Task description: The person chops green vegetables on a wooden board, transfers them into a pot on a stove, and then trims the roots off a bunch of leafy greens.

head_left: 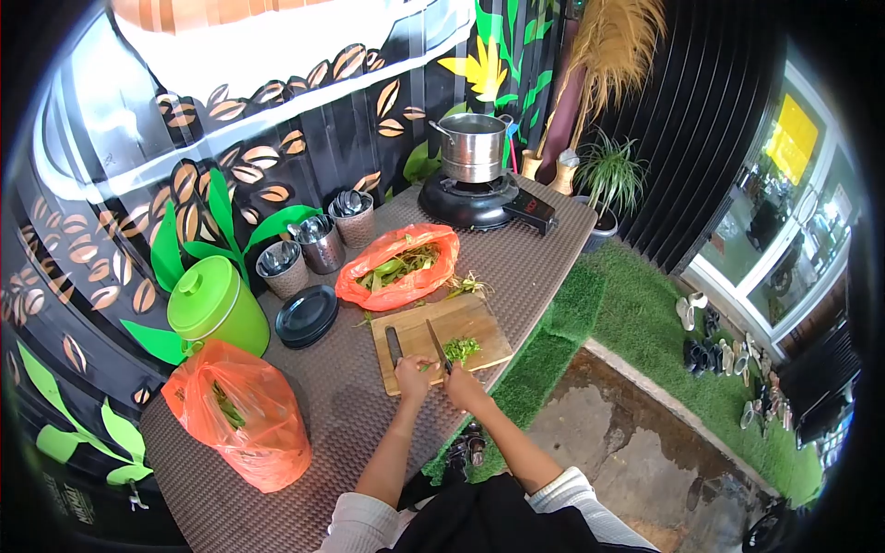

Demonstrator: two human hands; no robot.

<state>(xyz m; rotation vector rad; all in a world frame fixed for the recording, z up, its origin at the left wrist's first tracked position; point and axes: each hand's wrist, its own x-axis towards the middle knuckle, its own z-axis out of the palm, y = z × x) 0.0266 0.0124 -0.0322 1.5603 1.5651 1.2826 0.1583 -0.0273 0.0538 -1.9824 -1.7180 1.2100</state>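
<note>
My right hand's (464, 386) fingers grip the knife (436, 340), blade angled away and slightly left | chopped greens (463, 349) just beyond them, right of the blade, on the cutting board (481, 323); right hand nearer | left hand's (412, 376) fingers curled, grasp unclear.

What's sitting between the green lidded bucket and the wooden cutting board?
In the head view, a stack of dark plates lies between the green lidded bucket and the wooden cutting board.
</note>
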